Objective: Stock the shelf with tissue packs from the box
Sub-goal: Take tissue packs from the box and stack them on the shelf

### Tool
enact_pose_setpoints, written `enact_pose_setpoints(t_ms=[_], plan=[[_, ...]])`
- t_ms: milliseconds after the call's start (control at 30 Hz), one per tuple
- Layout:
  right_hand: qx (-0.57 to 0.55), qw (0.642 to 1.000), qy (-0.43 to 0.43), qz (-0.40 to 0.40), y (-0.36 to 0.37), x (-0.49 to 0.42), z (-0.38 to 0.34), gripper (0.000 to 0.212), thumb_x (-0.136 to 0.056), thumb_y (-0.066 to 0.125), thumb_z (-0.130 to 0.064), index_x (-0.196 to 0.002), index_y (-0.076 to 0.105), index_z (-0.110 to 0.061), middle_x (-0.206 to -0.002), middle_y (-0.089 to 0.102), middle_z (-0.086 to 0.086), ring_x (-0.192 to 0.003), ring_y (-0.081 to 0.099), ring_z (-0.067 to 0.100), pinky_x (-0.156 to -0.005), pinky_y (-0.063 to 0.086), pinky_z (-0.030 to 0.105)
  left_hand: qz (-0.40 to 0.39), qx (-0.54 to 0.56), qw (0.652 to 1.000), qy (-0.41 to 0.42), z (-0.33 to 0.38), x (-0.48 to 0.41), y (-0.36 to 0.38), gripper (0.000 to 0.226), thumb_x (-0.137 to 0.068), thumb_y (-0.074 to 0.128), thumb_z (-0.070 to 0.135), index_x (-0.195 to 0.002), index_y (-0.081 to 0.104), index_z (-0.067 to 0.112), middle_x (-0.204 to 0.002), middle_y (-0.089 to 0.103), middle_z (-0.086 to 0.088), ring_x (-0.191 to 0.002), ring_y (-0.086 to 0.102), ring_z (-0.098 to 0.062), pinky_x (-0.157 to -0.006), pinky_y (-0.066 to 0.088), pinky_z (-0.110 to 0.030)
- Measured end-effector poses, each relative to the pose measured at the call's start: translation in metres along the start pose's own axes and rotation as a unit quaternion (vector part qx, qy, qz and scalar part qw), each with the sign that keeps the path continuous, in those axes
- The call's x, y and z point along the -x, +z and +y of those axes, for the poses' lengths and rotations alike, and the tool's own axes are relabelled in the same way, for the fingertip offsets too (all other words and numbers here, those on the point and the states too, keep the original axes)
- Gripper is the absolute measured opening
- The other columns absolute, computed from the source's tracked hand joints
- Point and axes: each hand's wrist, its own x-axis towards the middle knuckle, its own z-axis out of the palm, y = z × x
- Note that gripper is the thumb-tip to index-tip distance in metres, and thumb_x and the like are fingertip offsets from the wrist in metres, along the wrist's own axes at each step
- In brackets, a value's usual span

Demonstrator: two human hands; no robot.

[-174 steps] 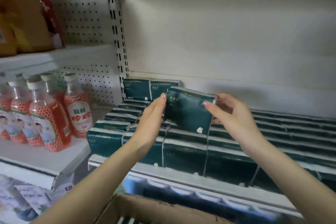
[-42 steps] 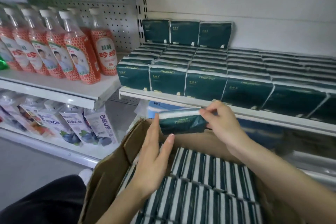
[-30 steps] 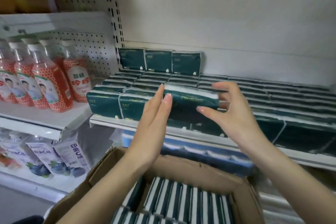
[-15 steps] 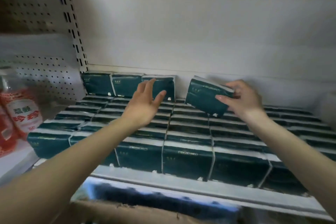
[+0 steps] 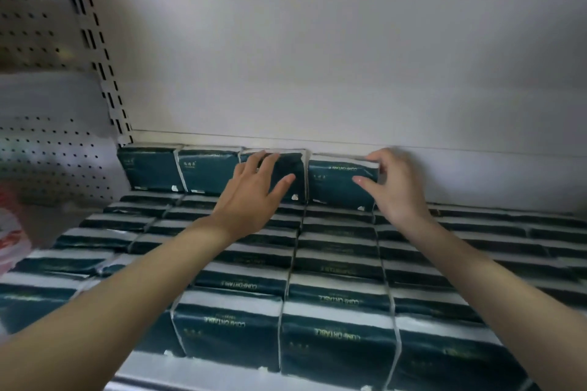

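At the far edge of the shelf (image 5: 190, 371), against the back wall (image 5: 317, 57), a dark green tissue pack (image 5: 333, 184) stands upright as the fourth in a row atop the layer of packs (image 5: 336, 263). The right hand (image 5: 397, 187) grips its right end, thumb in front, fingers curled over the top. The left hand (image 5: 251, 197) spreads straight fingers over the neighbouring pack (image 5: 289, 168) just left.

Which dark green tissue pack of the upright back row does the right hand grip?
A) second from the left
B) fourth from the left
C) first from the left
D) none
B: the right hand curls thumb and fingers round the dark green plastic-wrapped tissue pack, fourth from the left and last in the row.
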Motion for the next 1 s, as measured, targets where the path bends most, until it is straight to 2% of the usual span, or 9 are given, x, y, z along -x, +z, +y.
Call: enact_pose_setpoints(t_ms=[167, 300, 333, 400, 433, 567, 700, 833, 1000], plan=[[-0.015, 0.999, 0.031, 0.03, 0.004, -0.003, -0.007, 0.041, -0.08, 0.077, -0.024, -0.113, 0.055, -0.017, -0.111, 0.044, 0.004, -0.087, 0.046, 0.013, -0.077, 0.038, 0.024, 0.004, 0.005, 1.0, -0.003, 0.0, 0.002, 0.005, 0.063, -0.099, 0.031, 0.052, -0.152, 0.02, 0.022, -0.16, 0.013, 0.0, -0.145, 0.013, -0.021, -0.115, 0.022, -0.04], [-0.026, 0.999, 0.046, 0.003, 0.003, -0.003, -0.016, 0.055, -0.079, 0.078, -0.022, -0.124, 0.048, -0.014, -0.121, 0.039, 0.007, -0.102, 0.043, 0.015, -0.07, 0.038, 0.003, -0.014, 0.006, 1.0, 0.009, 0.002, 0.009, 0.001, 0.064, -0.098, 0.031, 0.053, -0.153, 0.018, 0.022, -0.162, 0.007, 0.0, -0.146, 0.015, -0.022, -0.117, 0.022, -0.04], [-0.019, 0.999, 0.048, -0.004, 0.001, 0.0, -0.019, 0.058, -0.079, 0.078, -0.024, -0.127, 0.046, -0.014, -0.124, 0.038, 0.008, -0.108, 0.043, 0.017, -0.075, 0.037, 0.002, -0.018, 0.001, 1.0, 0.013, 0.003, 0.011, -0.001, 0.064, -0.098, 0.032, 0.053, -0.153, 0.018, 0.023, -0.162, 0.006, 0.0, -0.146, 0.018, -0.022, -0.117, 0.022, -0.04], [0.02, 0.999, 0.04, -0.011, -0.005, 0.007, -0.025, 0.061, -0.081, 0.076, -0.029, -0.13, 0.043, -0.015, -0.128, 0.039, 0.008, -0.121, 0.039, 0.022, -0.089, 0.034, 0.017, -0.027, -0.02, 0.999, 0.024, 0.005, 0.018, -0.008, 0.065, -0.098, 0.033, 0.054, -0.153, 0.018, 0.023, -0.162, 0.005, 0.0, -0.144, 0.024, -0.023, -0.117, 0.021, -0.04], [0.04, 0.999, 0.032, -0.013, -0.01, 0.012, -0.029, 0.061, -0.082, 0.075, -0.032, -0.131, 0.043, -0.015, -0.129, 0.039, 0.008, -0.124, 0.037, 0.023, -0.09, 0.032, 0.023, -0.032, -0.033, 0.999, 0.03, 0.007, 0.022, -0.012, 0.065, -0.098, 0.032, 0.055, -0.153, 0.018, 0.024, -0.162, 0.004, 0.001, -0.143, 0.025, -0.023, -0.117, 0.02, -0.039], [0.058, 0.998, -0.01, -0.037, -0.034, 0.031, -0.063, 0.056, -0.087, 0.067, -0.036, -0.132, 0.041, -0.017, -0.129, 0.039, 0.006, -0.124, 0.035, 0.02, -0.089, 0.03, 0.022, -0.052, -0.078, 0.995, 0.028, 0.013, 0.043, -0.037, 0.067, -0.097, 0.028, 0.059, -0.154, 0.012, 0.028, -0.162, -0.003, 0.006, -0.146, 0.018, -0.022, -0.118, 0.015, -0.037], [0.043, 0.996, -0.04, -0.065, -0.044, 0.046, -0.12, 0.05, -0.09, 0.062, -0.037, -0.131, 0.039, -0.023, -0.131, 0.035, 0.0, -0.123, 0.041, 0.016, -0.095, 0.04, 0.03, -0.05, -0.115, 0.991, 0.046, 0.009, 0.076, -0.072, 0.068, -0.096, 0.021, 0.061, -0.154, 0.008, 0.027, -0.162, -0.006, 0.004, -0.148, 0.013, -0.022, -0.119, 0.011, -0.038], [0.005, 0.99, -0.092, -0.104, -0.032, 0.066, -0.178, 0.046, -0.09, 0.062, -0.039, -0.129, 0.04, -0.024, -0.127, 0.036, -0.002, -0.112, 0.049, 0.015, -0.093, 0.042, 0.032, -0.015, -0.116, 0.992, 0.035, -0.011, 0.118, -0.108, 0.068, -0.097, 0.025, 0.059, -0.154, 0.013, 0.024, -0.162, 0.002, 0.001, -0.145, 0.021, -0.025, -0.117, 0.016, -0.039], [0.014, 0.974, -0.168, -0.15, 0.01, 0.11, -0.232, 0.043, -0.092, 0.059, -0.037, -0.129, 0.046, -0.019, -0.13, 0.047, 0.003, -0.124, 0.043, 0.018, -0.1, 0.035, 0.03, 0.003, -0.091, 0.996, -0.01, -0.061, 0.178, -0.134, 0.067, -0.097, 0.032, 0.057, -0.154, 0.017, 0.023, -0.162, 0.011, -0.001, -0.145, 0.021, -0.021, -0.116, 0.019, -0.036]])
